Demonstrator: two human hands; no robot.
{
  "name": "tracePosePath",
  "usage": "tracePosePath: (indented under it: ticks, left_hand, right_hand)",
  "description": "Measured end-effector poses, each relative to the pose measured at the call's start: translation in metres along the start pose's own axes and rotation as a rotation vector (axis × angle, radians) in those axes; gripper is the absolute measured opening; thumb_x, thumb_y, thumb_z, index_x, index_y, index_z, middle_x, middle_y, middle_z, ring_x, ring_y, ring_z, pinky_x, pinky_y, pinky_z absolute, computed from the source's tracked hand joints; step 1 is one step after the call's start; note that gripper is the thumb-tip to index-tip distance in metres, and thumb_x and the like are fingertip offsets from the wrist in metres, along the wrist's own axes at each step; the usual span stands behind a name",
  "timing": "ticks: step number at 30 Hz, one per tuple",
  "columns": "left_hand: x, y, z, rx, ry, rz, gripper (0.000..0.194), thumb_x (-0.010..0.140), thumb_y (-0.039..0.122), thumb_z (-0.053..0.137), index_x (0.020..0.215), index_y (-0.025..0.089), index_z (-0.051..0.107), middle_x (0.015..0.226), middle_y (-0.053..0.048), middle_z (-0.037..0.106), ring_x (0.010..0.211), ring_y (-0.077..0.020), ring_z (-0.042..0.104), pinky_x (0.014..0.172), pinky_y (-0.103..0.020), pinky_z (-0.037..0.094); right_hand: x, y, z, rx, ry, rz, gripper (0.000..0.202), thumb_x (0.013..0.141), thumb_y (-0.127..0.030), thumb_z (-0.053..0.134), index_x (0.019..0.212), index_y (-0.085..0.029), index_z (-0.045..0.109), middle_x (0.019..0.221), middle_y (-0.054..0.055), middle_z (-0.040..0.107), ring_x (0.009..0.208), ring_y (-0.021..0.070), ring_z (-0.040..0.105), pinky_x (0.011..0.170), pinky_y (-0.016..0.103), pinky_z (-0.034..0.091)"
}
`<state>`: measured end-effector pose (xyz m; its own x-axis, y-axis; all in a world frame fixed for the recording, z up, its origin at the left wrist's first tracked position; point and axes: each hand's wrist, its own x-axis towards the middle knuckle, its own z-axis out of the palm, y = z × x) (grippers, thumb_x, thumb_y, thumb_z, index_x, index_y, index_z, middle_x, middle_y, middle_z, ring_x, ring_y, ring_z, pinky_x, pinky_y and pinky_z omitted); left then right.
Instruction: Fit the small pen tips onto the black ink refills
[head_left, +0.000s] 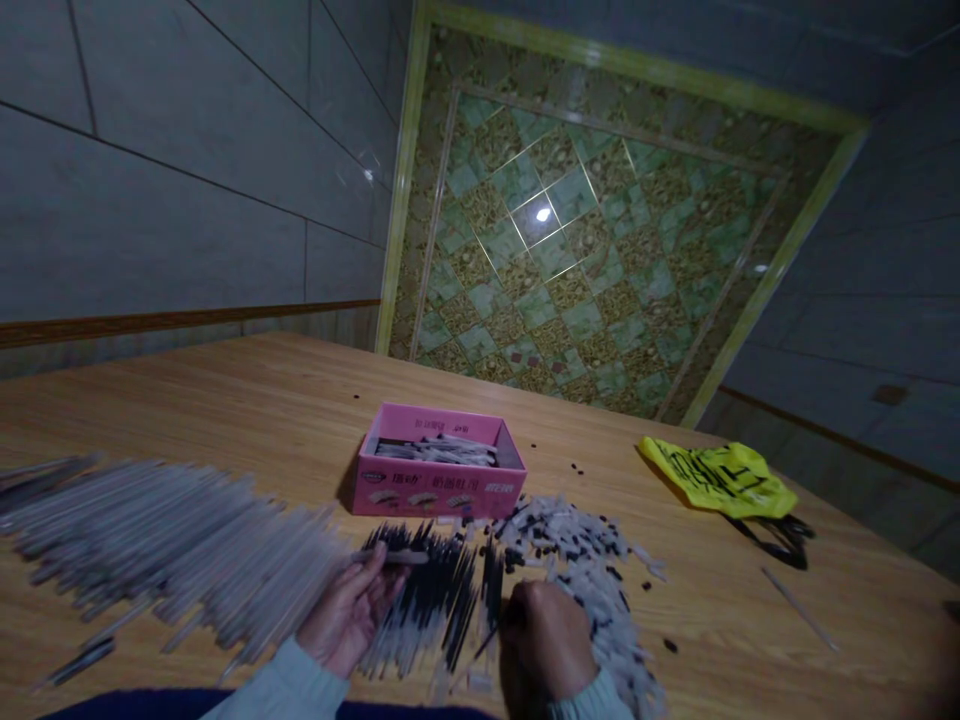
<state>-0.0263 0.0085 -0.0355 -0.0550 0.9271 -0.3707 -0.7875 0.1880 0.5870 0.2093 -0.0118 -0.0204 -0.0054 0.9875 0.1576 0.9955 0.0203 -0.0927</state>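
My left hand [356,610] pinches a clear pen barrel [401,557] between thumb and fingers, held roughly level above a pile of dark pen refills [439,580]. My right hand [551,635] is closed, knuckles up, just right of the refills. A thin dark pen refill [486,640] sticks out from its fingers to the left; the fingertips are mostly hidden. Left of my left hand lies a broad heap of clear pen barrels [172,550]. Beside and behind my right hand spreads a heap of small clear and black pen parts [574,535].
A pink box [439,497] with several pens inside stands behind the refills. A yellow bag [720,478] with black straps lies at the right, near a single thin stick [801,608]. Loose black bits dot the wooden table [247,400]. Tiled walls rise behind.
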Motion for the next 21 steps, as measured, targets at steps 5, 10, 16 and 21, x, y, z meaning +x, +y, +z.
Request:
tracePosePath:
  ticks: [5, 10, 16, 21]
  left_hand:
    - [0.000, -0.003, 0.000, 0.064, -0.069, 0.032, 0.010, 0.074, 0.001, 0.057, 0.071, 0.010, 0.056, 0.061, -0.008, 0.071, 0.056, -0.0151, 0.068, 0.057, -0.022, 0.057]
    - [-0.002, -0.004, 0.001, 0.169, -0.115, 0.051, 0.015, 0.067, 0.008, 0.068, 0.073, 0.012, 0.054, 0.068, -0.009, 0.073, 0.062, -0.0187, 0.069, 0.059, -0.024, 0.057]
    - [-0.001, -0.006, -0.002, 0.196, -0.125, 0.070, 0.027, 0.063, 0.013, 0.072, 0.077, 0.016, 0.049, 0.072, -0.009, 0.073, 0.072, -0.0221, 0.070, 0.065, -0.027, 0.056]
    - [-0.004, -0.007, -0.001, 0.214, -0.124, 0.058, 0.031, 0.060, 0.017, 0.074, 0.077, 0.016, 0.048, 0.071, -0.008, 0.073, 0.076, -0.0245, 0.069, 0.065, -0.029, 0.056]
  right_hand:
    - [0.000, -0.015, -0.005, 0.501, 0.063, -0.056, 0.022, 0.054, -0.005, 0.051, 0.069, -0.017, 0.060, 0.070, 0.004, 0.063, 0.070, 0.0184, 0.058, 0.060, 0.024, 0.036]
    - [-0.003, -0.047, 0.012, 1.403, 0.001, -0.006, 0.016, 0.058, -0.014, 0.065, 0.065, -0.018, 0.051, 0.055, -0.006, 0.049, 0.050, 0.0099, 0.046, 0.049, 0.020, 0.034]
    - [-0.008, -0.066, 0.024, 2.090, -0.112, 0.111, 0.024, 0.058, -0.028, 0.076, 0.069, -0.016, 0.058, 0.059, 0.000, 0.060, 0.053, 0.0119, 0.055, 0.053, 0.024, 0.042]
    - [-0.006, -0.066, 0.030, 2.073, -0.035, 0.275, 0.040, 0.048, -0.030, 0.083, 0.080, -0.015, 0.064, 0.061, 0.002, 0.062, 0.052, 0.0137, 0.057, 0.051, 0.026, 0.045]
